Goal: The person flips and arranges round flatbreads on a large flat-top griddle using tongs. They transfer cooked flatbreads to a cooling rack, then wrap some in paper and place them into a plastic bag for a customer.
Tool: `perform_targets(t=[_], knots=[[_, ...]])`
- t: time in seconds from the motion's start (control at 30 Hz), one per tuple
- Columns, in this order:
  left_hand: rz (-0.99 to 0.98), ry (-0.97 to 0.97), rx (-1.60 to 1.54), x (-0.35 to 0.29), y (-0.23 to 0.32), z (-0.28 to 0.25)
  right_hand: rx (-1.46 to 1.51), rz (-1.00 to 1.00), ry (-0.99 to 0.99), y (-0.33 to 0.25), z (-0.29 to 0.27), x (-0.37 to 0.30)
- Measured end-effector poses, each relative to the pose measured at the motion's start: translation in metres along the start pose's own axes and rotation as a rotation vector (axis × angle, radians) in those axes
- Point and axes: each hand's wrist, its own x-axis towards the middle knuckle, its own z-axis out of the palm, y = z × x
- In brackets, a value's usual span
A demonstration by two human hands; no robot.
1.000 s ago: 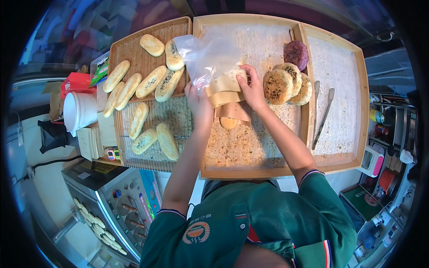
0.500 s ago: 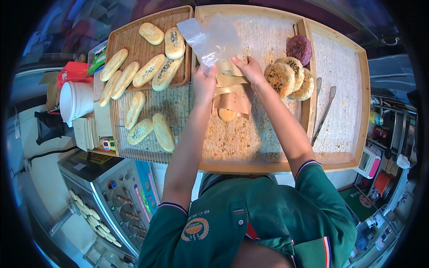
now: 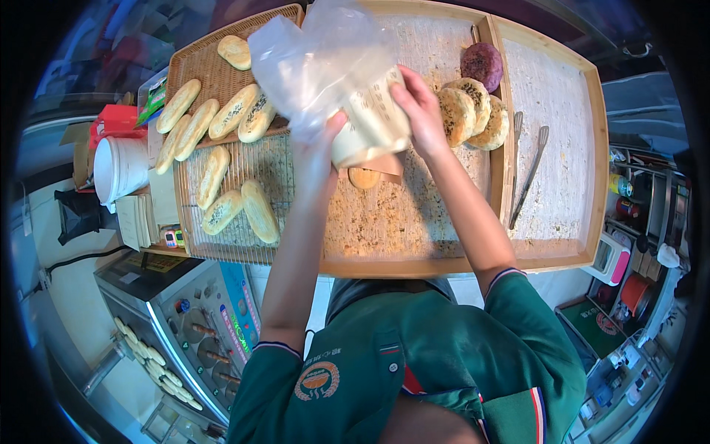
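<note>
My left hand [image 3: 314, 148] is closed with its thumb over the lower end of a clear plastic bag [image 3: 314, 63], which puffs out above it. Between my hands is a pale printed paper bag [image 3: 372, 122], tilted, its right edge gripped by my right hand [image 3: 420, 107]. Part of the paper bag lies against or behind the plastic; how they join I cannot tell. Beneath them, an oblong bread [image 3: 363, 178] pokes out of a brown paper sleeve [image 3: 387, 164] on the tray. Fingers of my left hand are partly hidden behind the plastic.
Oblong breads [image 3: 259, 211] lie on a wire rack [image 3: 285, 170] and a wicker tray [image 3: 203, 48] to the left. Right of my hands are round seeded breads [image 3: 458, 115] and a purple bread [image 3: 482, 66] in the wooden tray [image 3: 414, 266]. Tongs [image 3: 531, 177] rest farther right.
The plastic bag has risen and spread wider to the left. The paper bag has turned up, showing its pale printed side over the sleeved bread. The whole view has shifted slightly.
</note>
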Motion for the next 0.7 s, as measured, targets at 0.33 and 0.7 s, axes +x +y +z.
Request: perform_targets(t=[0.33, 0.7], knots=[[-0.086, -0.202, 0.348, -0.106, -0.019, 0.009, 0.255, 0.490, -0.114, -0.030, -0.041, -0.118], [0.600, -0.059, 0.871, -0.049, 0.067, -0.028, 0.412, 0.573, -0.177, -0.047, -0.145, -0.234]])
